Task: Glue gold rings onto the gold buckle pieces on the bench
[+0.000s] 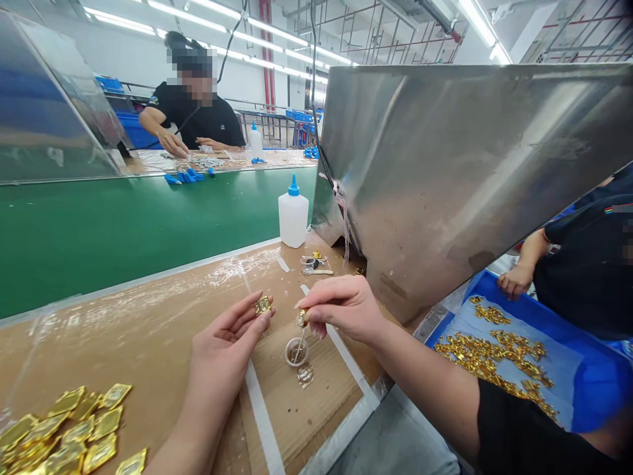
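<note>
Cup (pixel 287 353) and hands make a tight triangle in the head view, with the small round cup lowest, on a cardboard pad (pixel 329 396). The right hand (pixel 346 307) is nearer to it, its fingertips almost straight above the rim; the left hand (pixel 222 336) sits further off, up and to the cup's left.

The right thumb and fingers are pinched narrow around a small gold bit (pixel 302 318). Just under that bit, a thin stick (pixel 299 344) runs down into the cup, its long axis steep and leaning slightly left toward the bottom. Whether bit and stick are joined, I cannot tell.

The left thumb and fingertips hold a gold square (pixel 262 305), its face turned roughly toward the camera. It lies left of the right fingertips and slightly higher, with a clear gap between the two pinches.

Beside the cup, on the near side, is a shiny patch (pixel 305 376). A pile of flat gold pieces (pixel 74 429) lies on the table (pixel 163 316), well left of the left wrist. A white bottle (pixel 293 221) stands upright beyond both hands.
</note>
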The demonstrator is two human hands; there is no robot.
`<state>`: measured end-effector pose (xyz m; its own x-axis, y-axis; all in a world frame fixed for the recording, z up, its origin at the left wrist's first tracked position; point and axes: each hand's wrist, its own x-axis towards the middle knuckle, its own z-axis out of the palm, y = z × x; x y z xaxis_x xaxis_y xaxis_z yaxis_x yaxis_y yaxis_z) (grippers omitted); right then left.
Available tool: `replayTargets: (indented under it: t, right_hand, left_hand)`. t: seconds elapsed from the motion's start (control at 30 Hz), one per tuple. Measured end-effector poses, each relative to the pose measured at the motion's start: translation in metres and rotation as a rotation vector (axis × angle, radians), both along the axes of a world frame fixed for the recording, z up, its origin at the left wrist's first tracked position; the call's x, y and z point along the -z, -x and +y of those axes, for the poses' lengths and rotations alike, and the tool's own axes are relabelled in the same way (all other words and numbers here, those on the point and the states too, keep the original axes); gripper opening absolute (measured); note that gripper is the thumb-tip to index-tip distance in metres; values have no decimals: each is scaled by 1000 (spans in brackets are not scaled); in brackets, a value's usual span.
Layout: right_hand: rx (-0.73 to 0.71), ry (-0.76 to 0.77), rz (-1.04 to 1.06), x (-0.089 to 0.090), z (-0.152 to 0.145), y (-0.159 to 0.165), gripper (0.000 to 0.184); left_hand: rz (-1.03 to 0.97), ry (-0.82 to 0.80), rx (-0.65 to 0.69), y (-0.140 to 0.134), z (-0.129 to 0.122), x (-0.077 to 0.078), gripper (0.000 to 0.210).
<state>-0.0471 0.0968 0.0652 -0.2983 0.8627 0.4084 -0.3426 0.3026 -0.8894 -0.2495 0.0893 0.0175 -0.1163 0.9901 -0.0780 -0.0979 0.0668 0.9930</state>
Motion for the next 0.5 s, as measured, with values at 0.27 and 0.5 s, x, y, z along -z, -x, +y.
replayTargets:
  t: [0.27, 0.5]
  right_hand:
    - [-26, 90, 5, 11, 6, 1, 13]
    - [-28, 24, -159, 10, 37, 17, 18]
  left_hand:
    - [4, -48, -8, -1, 0, -1, 59]
    - [-17, -72, 53, 2, 3, 4, 58]
